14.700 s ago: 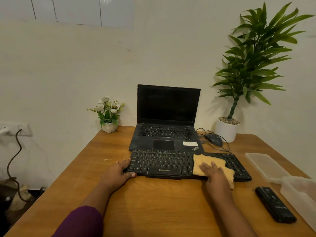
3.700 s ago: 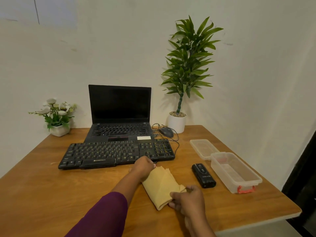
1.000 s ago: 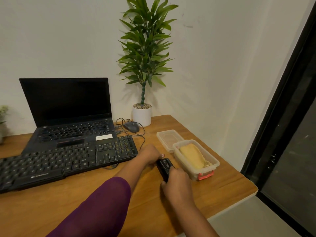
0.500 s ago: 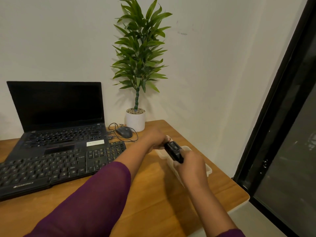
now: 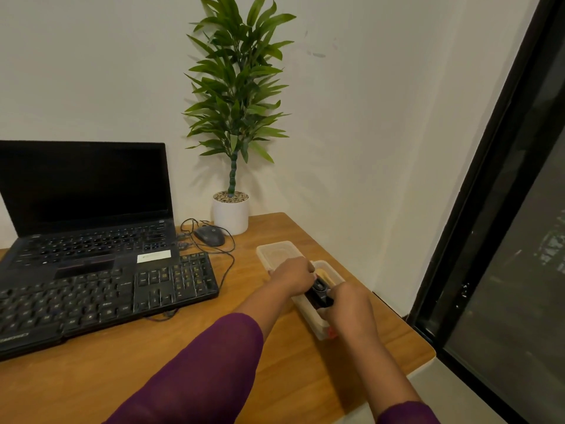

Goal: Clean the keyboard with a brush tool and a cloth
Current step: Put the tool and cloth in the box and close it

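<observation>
Brush tool (image 5: 319,293), 1, gripped by 2: left hand (image 5: 295,275), right hand (image 5: 347,302).

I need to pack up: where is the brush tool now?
Head view: the left hand and right hand hold the brush tool at the clear box, right of the keyboard.

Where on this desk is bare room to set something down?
Bare table in front of the keyboard and between its right end and the lid. Crowded right corner: left hand and right hand hold the brush tool over the box.
</observation>
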